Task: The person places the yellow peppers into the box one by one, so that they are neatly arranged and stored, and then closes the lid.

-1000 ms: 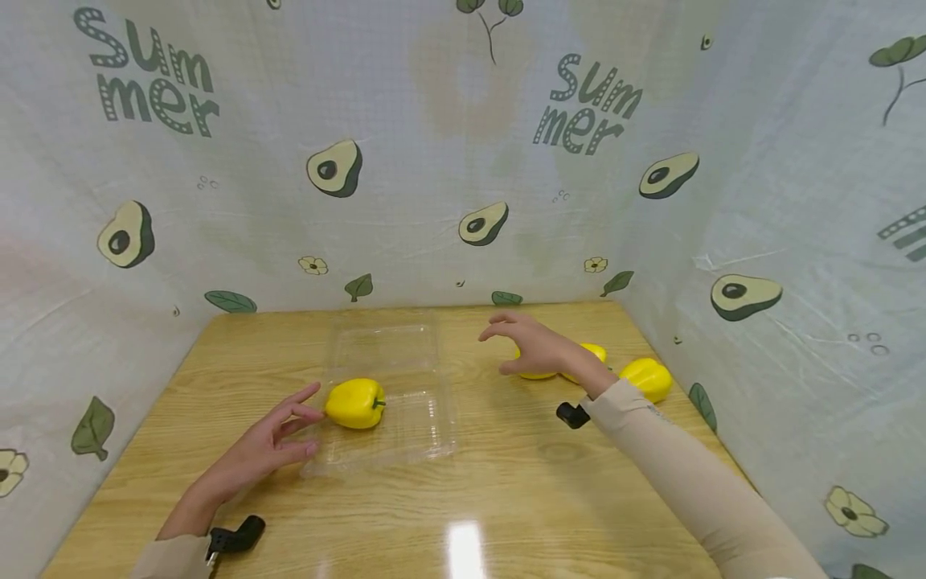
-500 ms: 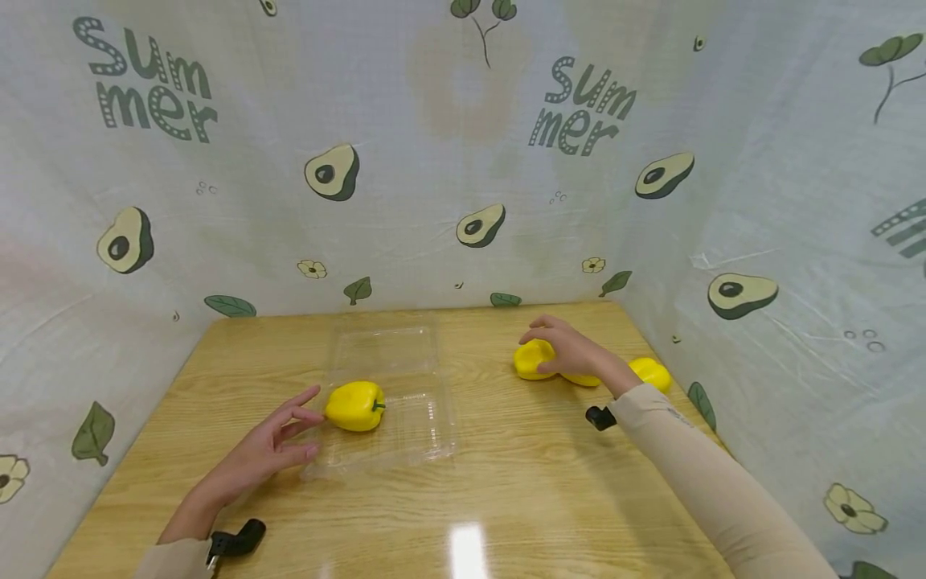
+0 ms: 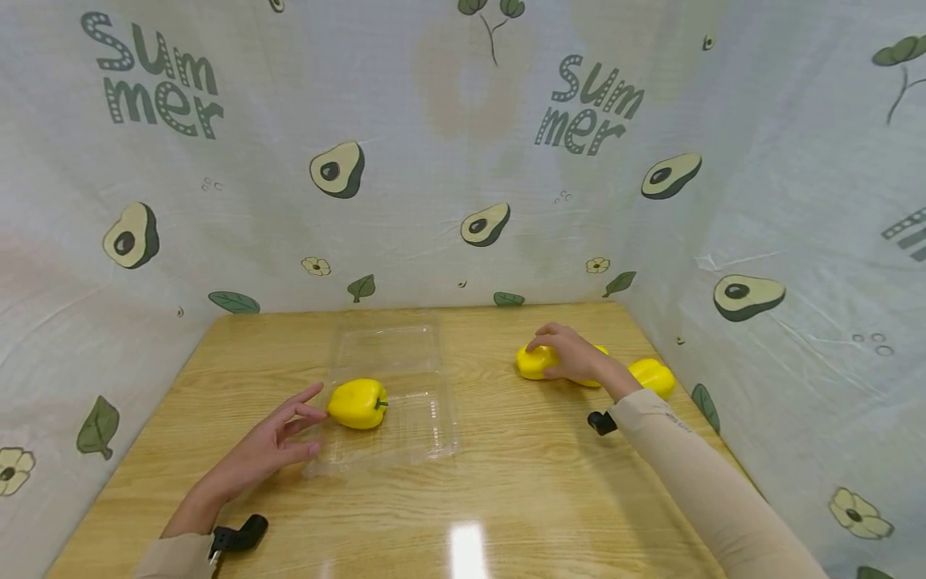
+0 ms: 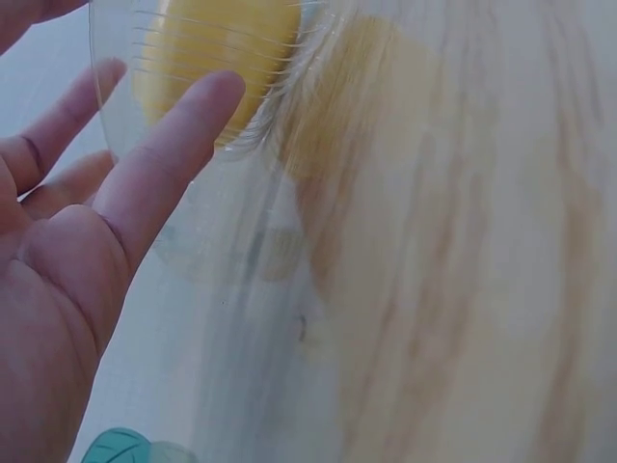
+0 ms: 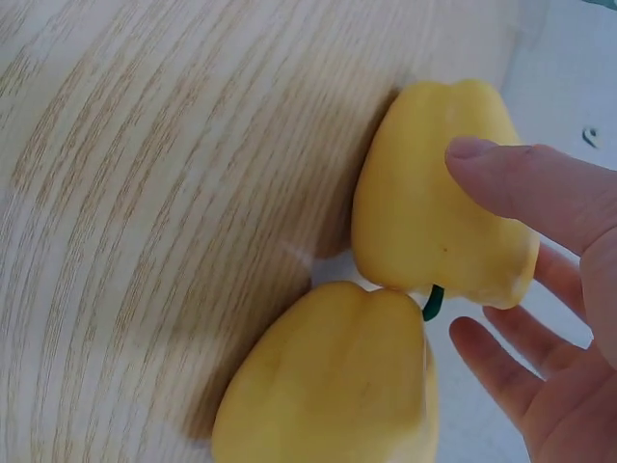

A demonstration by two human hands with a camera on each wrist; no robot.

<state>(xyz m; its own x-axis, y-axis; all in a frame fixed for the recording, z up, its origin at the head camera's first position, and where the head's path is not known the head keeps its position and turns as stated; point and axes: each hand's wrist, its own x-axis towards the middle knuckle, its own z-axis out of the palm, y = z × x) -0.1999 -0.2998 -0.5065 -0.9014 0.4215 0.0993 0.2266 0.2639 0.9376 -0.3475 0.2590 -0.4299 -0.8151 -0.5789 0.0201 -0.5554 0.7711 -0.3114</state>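
In the head view my right hand (image 3: 571,356) is over the leftmost yellow bell pepper (image 3: 534,363) on the right of the table. It grips that pepper, thumb on the near side and fingers on the far side. The right wrist view has the thumb against the gripped pepper (image 5: 434,193), its green stem touching or close to a second pepper (image 5: 328,386). My left hand (image 3: 271,438), fingers loosely extended, is at the left side of a clear plastic container (image 3: 415,410). One yellow bell pepper (image 3: 358,404) lies in its near section, by the left fingertips.
Another yellow pepper (image 3: 651,376) lies at the right edge of the wooden table (image 3: 499,498), partly behind the right forearm. The container's other section (image 3: 383,346) extends towards the back. Printed cloth (image 3: 405,257) hangs around the back and sides.
My right hand has moved right and down onto the leftmost of the right-hand peppers and closed round it. The left hand and the pepper in the container stay put.
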